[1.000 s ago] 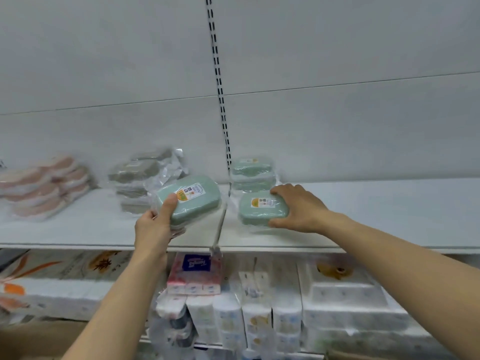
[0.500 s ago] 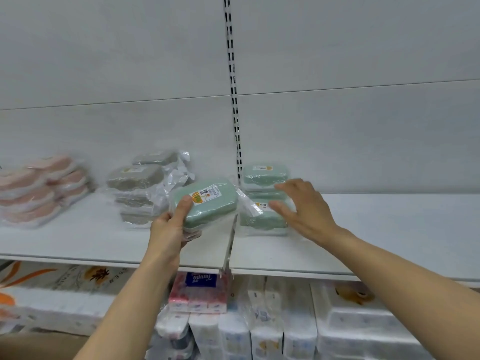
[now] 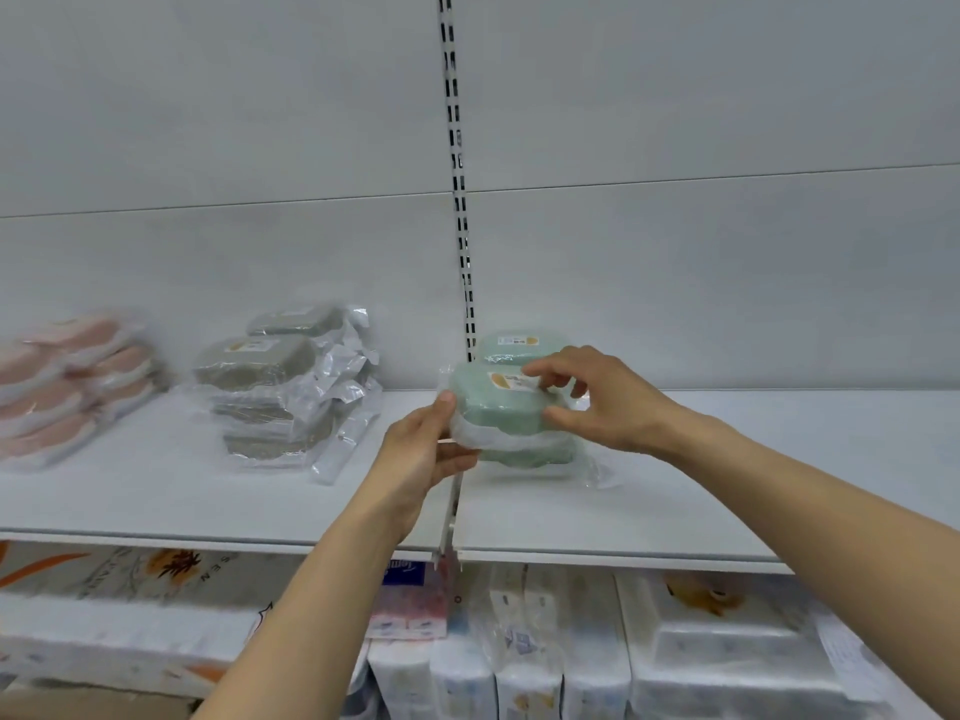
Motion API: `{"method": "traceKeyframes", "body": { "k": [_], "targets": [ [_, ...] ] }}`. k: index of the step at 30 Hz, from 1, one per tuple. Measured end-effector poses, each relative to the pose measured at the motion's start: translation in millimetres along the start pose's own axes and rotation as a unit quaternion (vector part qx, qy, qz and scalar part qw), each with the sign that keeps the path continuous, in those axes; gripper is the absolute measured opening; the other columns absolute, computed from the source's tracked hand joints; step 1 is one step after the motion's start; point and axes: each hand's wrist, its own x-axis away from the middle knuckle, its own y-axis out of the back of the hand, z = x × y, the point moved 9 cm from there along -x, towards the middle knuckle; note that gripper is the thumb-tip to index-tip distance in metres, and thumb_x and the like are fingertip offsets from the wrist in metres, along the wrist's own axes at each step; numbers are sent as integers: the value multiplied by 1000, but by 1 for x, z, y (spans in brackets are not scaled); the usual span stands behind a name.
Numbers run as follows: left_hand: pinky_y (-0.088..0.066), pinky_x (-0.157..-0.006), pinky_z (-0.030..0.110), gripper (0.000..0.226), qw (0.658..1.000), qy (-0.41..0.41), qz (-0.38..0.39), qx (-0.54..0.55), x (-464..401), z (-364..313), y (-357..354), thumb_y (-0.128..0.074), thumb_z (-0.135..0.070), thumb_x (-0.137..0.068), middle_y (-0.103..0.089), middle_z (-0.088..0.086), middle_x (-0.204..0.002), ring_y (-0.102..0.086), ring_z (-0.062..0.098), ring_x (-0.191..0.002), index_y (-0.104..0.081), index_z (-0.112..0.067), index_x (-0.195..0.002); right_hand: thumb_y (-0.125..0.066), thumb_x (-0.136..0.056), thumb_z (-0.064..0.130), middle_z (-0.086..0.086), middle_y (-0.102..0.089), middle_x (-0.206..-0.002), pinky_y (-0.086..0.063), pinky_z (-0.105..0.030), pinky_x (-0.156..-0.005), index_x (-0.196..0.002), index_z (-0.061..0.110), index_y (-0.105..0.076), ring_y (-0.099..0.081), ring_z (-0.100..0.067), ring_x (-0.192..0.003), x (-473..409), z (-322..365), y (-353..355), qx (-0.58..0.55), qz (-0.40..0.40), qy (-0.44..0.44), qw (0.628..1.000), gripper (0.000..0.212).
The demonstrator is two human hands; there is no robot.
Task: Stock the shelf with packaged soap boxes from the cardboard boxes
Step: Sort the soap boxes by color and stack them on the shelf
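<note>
Although part of the shelf (image 3: pixel 156 491) is already filled, the stocking is judged to be only partly done. At the far left of the frame a stack of pink soap packs (image 3: pixel 67 381) is seen, blurred, and just right of it a pile of grey soap packs (image 3: pixel 280 387) in loose clear wrap is set against the back panel. At the centre of the frame the left hand (image 3: pixel 421 459) is held at the left end of a green soap pack (image 3: pixel 498 407), with the thumb pressed on its upper edge and the fingers curled beneath the wrap. That pack is being lowered onto another green pack (image 3: pixel 524 454) lying on the shelf, and a third green pack (image 3: pixel 519 345) is seen behind, near the slotted upright (image 3: pixel 457 189). The right end of the held pack is pinched by the right hand (image 3: pixel 602 402), fingers on the label and thumb at the side. Whether the pack already rests fully on the one below cannot be told. To the right, a long stretch of shelf is left bare, so much remains to be placed. No cardboard boxes are visible.
</note>
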Motion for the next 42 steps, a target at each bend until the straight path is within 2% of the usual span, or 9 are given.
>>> {"method": "traceKeyframes", "body": {
  "k": [9, 13, 16, 21, 25, 29, 35, 39, 42],
  "targets": [
    [-60, -75, 36, 29, 997, 45, -12, 54, -9, 10, 0, -67, -20, -90, -72, 18, -105, -72, 27, -86, -66, -1, -111, -74, -68, 42, 10, -33, -148, -32, -40, -110, -128, 40, -43, -30, -16, -136, -10, 14, -24, 84, 78, 31, 993, 68],
    [-59, -80, 34, 30, 998, 19, 28, 59, -8, -4, -7, -57, -30, -97, -74, 10, -102, -72, 24, -88, -67, -7, -113, -78, -70, 39, 15, -45, -132, -37, -37, -105, -129, 45, -45, -40, -11, -122, -11, 11, -7, 49, 72, 2, 996, 67],
    [-49, -95, 34, 36, 983, -43, -39, -172, -8, -3, 9, -49, -42, -99, -65, -6, -120, -63, 14, -105, -59, -20, -125, -77, -74, 37, 15, -44, -129, -37, -38, -103, -129, 46, -46, -38, -12, -119, -9, -4, 5, 79, 46, -32, 995, 63],
    [-33, -105, 33, 54, 852, -127, -30, -508, -5, 19, 2, -54, -48, -94, -53, -3, -137, -39, 19, -130, -46, -23, -141, -72, -83, 29, 8, -48, -131, -34, -33, -105, -130, 34, -54, -37, -17, -122, -12, -13, -16, 81, 59, -21, 995, 51],
    [-34, -101, 36, 41, 825, -142, -56, -544, -9, 22, -3, -56, -52, -90, -63, -5, -120, -48, 22, -120, -59, -23, -119, -67, -88, 28, 6, -50, -130, -35, -31, -102, -132, 28, -54, -37, -17, -122, -14, -14, -24, 96, 46, -18, 994, 45],
    [-32, -105, 37, 47, 828, -137, -55, -541, -12, 21, -2, -56, -52, -90, -62, -4, -125, -48, 22, -122, -58, -23, -126, -62, -90, 34, 10, -46, -135, -40, -32, -93, -135, 33, -49, -33, -12, -125, -10, -15, -23, 133, 45, -29, 990, 47],
    [-29, -111, 39, 64, 801, -148, -71, -576, 16, 13, -4, -52, -55, -91, -57, 0, -134, -44, 25, -128, -43, -19, -143, -55, -94, 43, 4, -23, -157, -26, -37, -111, -147, 32, -34, -16, -16, -143, 20, 1, -9, 209, 50, -43, 976, 58],
    [-42, -102, 49, 69, 745, -242, -66, -618, 67, 13, -35, -39, -60, -84, -66, 6, -116, -57, 31, -112, -56, -14, -133, -59, -91, 37, -3, -48, -142, -39, -41, -100, -135, 23, -53, -43, -25, -130, 84, 21, 14, 227, -55, -14, 972, 46],
    [-47, -92, 39, 53, 776, -289, -55, -558, 117, 20, -67, -54, -51, -90, -66, 0, -116, -59, 24, -110, -58, -16, -130, -52, -85, 37, -3, -64, -116, -49, -38, -80, -114, 19, -66, -61, -27, -103, 151, 21, 24, 239, -108, -11, 965, 38]
  ]
}}
